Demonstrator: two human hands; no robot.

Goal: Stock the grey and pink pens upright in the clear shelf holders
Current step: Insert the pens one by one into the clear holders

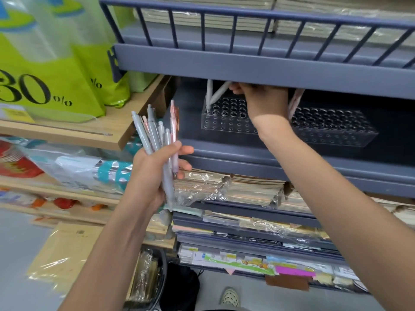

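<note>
My left hand point(155, 173) grips a bundle of several grey and pink pens point(157, 135), tips up, in front of the blue shelf. My right hand point(262, 99) reaches under the upper shelf and pinches the top of a grey pen point(219, 92) that leans into the left clear holder point(226, 122). Another grey pen point(209, 95) stands upright at that holder's far left corner. A second clear holder point(332, 129) sits to the right, with a pink pen point(295, 102) leaning at its left end, partly hidden by my wrist.
The upper blue shelf edge point(247, 70) hangs low over the holders. Wrapped notebooks point(235, 189) fill the shelves below. A wooden shelf point(67, 133) with green bags point(51, 63) stands to the left. My shoe point(230, 298) shows on the floor.
</note>
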